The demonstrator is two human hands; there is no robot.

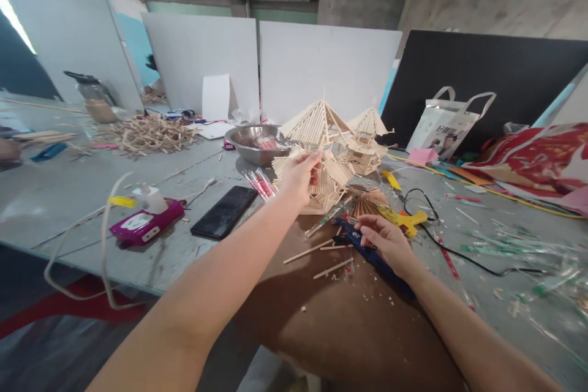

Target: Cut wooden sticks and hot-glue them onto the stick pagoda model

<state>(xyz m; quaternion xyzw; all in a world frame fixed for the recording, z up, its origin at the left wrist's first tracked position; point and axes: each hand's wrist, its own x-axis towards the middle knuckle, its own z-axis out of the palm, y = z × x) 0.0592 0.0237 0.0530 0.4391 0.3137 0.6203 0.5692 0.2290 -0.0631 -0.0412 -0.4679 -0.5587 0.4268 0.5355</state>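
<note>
Pale wooden stick model (316,124): standing at the centre of the frame on the grey tabletop (105,177), its slatted roof rising to a point; a second pointed wooden structure (367,125) is showing just behind, to its right.
Left hand (299,176): touching the front of the model, its grip narrow, fingers bending inward; whether they are pinching a stick, I cannot tell.
Right hand (384,240): lying over a long dark blue tool (383,267) right of centre, thumb and fingers curling near each other; whether this grip is closing on the tool, I cannot tell.
Loose thin wooden sticks (334,268): lying below the model, just left of the blue tool.
Yellow plastic tool (408,221): resting just beyond the right hand, near a folded brown paper fan (367,201).
Black rectangular phone (225,212): lying left of centre, between the left forearm and a purple socket block (147,225).
Round metal bowl (237,144): sitting behind the phone, holding clear-and-red packets.
</note>
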